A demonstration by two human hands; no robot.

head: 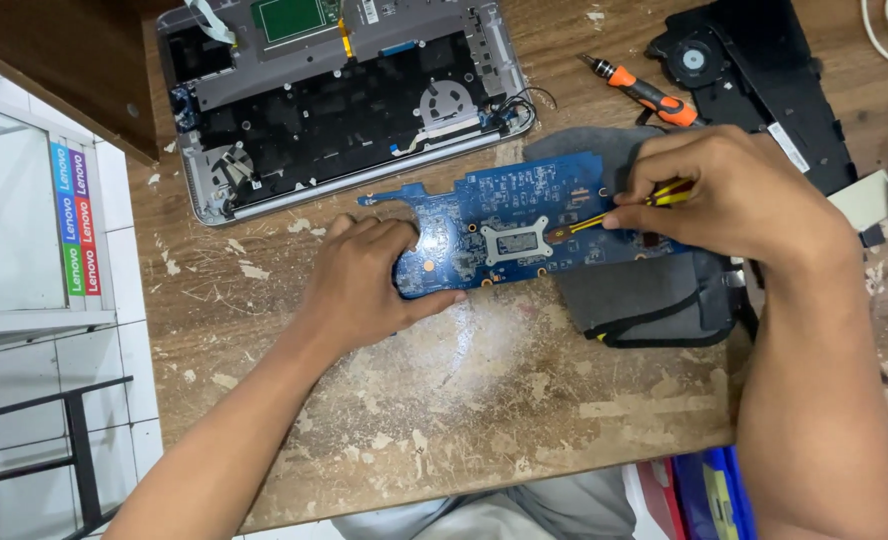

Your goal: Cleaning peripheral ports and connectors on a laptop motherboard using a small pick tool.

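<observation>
L hand [369,275] pins blue motherboard [519,222] flat on worktop [444,390], grip pressing its L end. R hand [734,195] grip clenched on yellow screwdriver [614,212], tip at board's centre bracket. Opened laptop chassis [339,95] behind.

We see bright, even daylight, soft shadows under our hands on the worktop [444,400], sharp focus, mild glare on white tiles [24,200].
</observation>
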